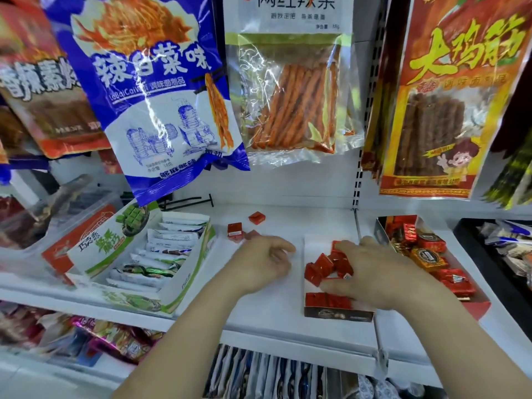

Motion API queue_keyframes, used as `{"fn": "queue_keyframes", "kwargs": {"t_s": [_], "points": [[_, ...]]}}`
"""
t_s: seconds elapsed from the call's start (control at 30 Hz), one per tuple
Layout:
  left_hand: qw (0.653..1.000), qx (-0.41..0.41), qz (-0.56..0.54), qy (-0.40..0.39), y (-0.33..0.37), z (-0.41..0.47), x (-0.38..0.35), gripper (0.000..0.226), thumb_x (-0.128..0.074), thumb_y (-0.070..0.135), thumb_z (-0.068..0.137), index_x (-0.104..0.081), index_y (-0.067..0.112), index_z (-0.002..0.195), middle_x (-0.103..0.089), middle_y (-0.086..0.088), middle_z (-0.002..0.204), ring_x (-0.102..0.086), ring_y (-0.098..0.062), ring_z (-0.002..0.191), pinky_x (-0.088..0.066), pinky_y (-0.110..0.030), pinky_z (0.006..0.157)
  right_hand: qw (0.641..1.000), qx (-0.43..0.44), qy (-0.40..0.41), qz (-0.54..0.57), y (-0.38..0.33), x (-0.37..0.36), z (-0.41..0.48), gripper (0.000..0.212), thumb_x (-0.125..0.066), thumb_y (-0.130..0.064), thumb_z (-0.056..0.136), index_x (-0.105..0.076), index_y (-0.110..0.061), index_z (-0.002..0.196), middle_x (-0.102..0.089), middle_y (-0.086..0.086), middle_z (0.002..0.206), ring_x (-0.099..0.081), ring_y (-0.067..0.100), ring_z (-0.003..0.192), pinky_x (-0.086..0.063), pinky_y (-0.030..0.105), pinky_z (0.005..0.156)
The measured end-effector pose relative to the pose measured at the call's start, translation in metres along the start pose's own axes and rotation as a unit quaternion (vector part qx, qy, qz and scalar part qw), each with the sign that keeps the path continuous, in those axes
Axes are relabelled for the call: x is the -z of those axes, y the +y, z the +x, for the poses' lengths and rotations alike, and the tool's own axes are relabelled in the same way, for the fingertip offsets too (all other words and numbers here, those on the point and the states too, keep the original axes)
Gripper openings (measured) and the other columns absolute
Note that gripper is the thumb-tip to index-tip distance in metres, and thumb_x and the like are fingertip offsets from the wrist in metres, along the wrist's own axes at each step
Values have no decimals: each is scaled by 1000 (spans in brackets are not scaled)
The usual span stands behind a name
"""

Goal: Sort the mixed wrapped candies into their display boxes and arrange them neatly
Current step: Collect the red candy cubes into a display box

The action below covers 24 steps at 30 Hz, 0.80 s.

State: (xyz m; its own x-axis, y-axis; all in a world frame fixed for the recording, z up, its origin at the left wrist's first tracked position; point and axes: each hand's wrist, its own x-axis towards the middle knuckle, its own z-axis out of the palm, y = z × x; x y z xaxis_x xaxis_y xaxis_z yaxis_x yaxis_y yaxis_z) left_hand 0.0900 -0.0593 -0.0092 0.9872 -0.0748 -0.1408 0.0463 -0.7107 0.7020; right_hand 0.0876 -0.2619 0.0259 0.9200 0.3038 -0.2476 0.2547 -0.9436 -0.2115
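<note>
A low white display box [309, 249] with a dark front edge sits on the white shelf and holds several red wrapped candy cubes [324, 264]. My right hand [374, 272] lies over these cubes with fingers spread, touching them. My left hand [262, 262] hovers just left of the box, fingers loosely curled, nothing visible in it. Three loose red cubes lie on the shelf behind it: one at the back [256, 217], one further left [235, 229] and one partly hidden by my fingers [252, 234].
A green and white box of wrapped bars [190, 272] stands at the left. A red box with mixed red and gold candies [429, 254] stands at the right. Hanging snack bags [155, 90] crowd the space above the shelf [288, 220].
</note>
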Motion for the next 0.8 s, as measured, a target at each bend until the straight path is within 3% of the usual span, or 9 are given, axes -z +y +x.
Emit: {"fn": "queue_keyframes", "kwargs": {"t_s": [0.13, 0.23, 0.3, 0.37, 0.47, 0.57, 0.63, 0.73, 0.8], "points": [[989, 28, 83, 122, -34, 8, 15, 41, -71, 15, 77, -67, 28, 116, -66, 11, 116, -61, -8, 103, -44, -21, 97, 989, 59, 121, 58, -19, -10, 17, 60, -49, -57, 89, -34, -31, 141, -40, 1, 137, -35, 22, 128, -40, 41, 101], [980, 28, 118, 160, -53, 11, 16, 46, -74, 29, 72, -67, 33, 117, -63, 14, 125, -55, -7, 117, -29, -31, 114, 985, 117, 103, 68, -35, -23, 29, 59, -49, -47, 92, -30, -32, 145, -28, -2, 151, -18, 18, 141, -26, 43, 110], [974, 11, 163, 155, -55, 10, 15, 49, -73, 36, 73, -64, 34, 122, -60, 12, 129, -49, -10, 124, -24, -34, 115, 986, 137, 87, 45, -42, -31, 38, 56, -48, -43, 93, -30, -32, 145, -22, -3, 155, -8, 16, 145, -19, 47, 112], [970, -16, 190, 150, -56, 10, 15, 53, -72, 40, 71, -64, 32, 122, -60, 9, 130, -48, -15, 125, -30, -39, 111, 985, 150, 85, 24, -52, -36, 50, 50, -48, -40, 93, -36, -30, 141, -26, -5, 152, -5, 15, 146, -15, 51, 112], [980, -22, 139, 140, -60, 6, 15, 31, -70, 31, 68, -71, 30, 99, -67, 7, 118, -57, -19, 113, -43, -38, 100, 982, 164, 93, 22, -67, -40, 69, 42, -47, -32, 93, -42, -26, 135, -39, -5, 139, -9, 15, 146, -13, 53, 112], [986, 4, 138, 90, -56, -1, 19, 14, -69, 24, 69, -63, 33, 79, -68, 6, 93, -61, -19, 97, -50, -33, 85, 982, 164, 92, -3, -78, -47, 82, 54, -48, -19, 91, -35, -28, 142, -38, -3, 144, -11, 16, 146, -12, 54, 111], [991, 28, 122, 43, -51, -9, 24, 23, -74, 19, 74, -66, 27, 95, -66, 8, 94, -61, -13, 92, -51, -29, 83, 985, 150, 81, -30, -81, -50, 84, 55, -50, -11, 87, -39, -27, 138, -44, -1, 133, -23, 20, 140, -15, 55, 108], [994, 84, 46, -54, -45, -20, 41, 53, -76, 12, 76, -56, 31, 121, -60, 11, 100, -59, -7, 84, -50, -22, 80, 986, 137, 75, -56, -84, -46, 80, 41, -51, -7, 83, -52, -21, 122, -48, 1, 112, -45, 22, 119, -19, 52, 105], [995, 87, -12, -41, -43, -22, 49, 54, -69, 2, 79, -55, 29, 123, -58, 5, 107, -59, -9, 86, -50, -20, 83, 985, 141, 83, -61, -86, -41, 75, 39, -51, -4, 81, -54, -20, 116, -46, 0, 100, -51, 22, 106, -20, 50, 103]]}}
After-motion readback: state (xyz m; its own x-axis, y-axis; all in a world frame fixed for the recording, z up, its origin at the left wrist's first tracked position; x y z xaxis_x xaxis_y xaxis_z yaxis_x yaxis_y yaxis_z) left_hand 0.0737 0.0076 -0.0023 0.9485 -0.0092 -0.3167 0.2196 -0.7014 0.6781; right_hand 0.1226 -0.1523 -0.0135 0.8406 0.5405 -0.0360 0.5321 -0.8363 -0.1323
